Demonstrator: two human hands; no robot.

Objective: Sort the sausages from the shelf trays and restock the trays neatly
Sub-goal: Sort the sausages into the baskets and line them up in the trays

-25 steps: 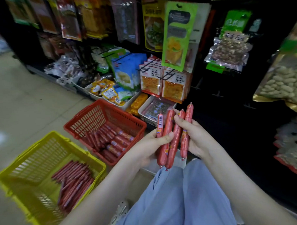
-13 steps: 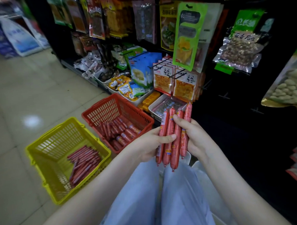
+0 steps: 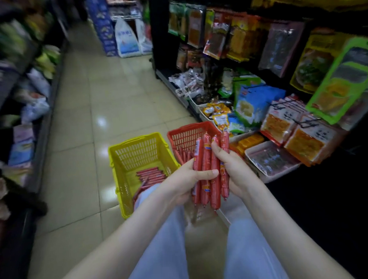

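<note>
You held a bundle of red sausages (image 3: 209, 163) upright in the centre of the frame, above your knees, with four tops showing side by side and the lower ends hanging just under your palms. Your left hand (image 3: 186, 179) was closed round the bundle from the left, its thumb lying across the front of the sausages and the fingers curled out of sight behind them. Your right hand (image 3: 234, 169) gripped the same bundle from the right, with one finger reaching up along the front and the others wrapped round the outer sausage. On the tiled floor (image 3: 114, 89), left of centre, stood a yellow basket (image 3: 137, 149) with a layer of more sausages in its bottom. Just beside it to the right stood a red basket (image 3: 185, 135), also holding sausages and partly hidden behind the bundle. To the right of your hands, on the lowest shelf, lay a pale tray (image 3: 270, 178) with clear-wrapped packs in it; what they held was too blurred to tell. Above it hung orange packets (image 3: 304, 143), a blue packet (image 3: 255, 103) and a large green packet (image 3: 341, 79). Your light blue trousers (image 3: 161, 244) filled the lower middle of the frame.
</note>
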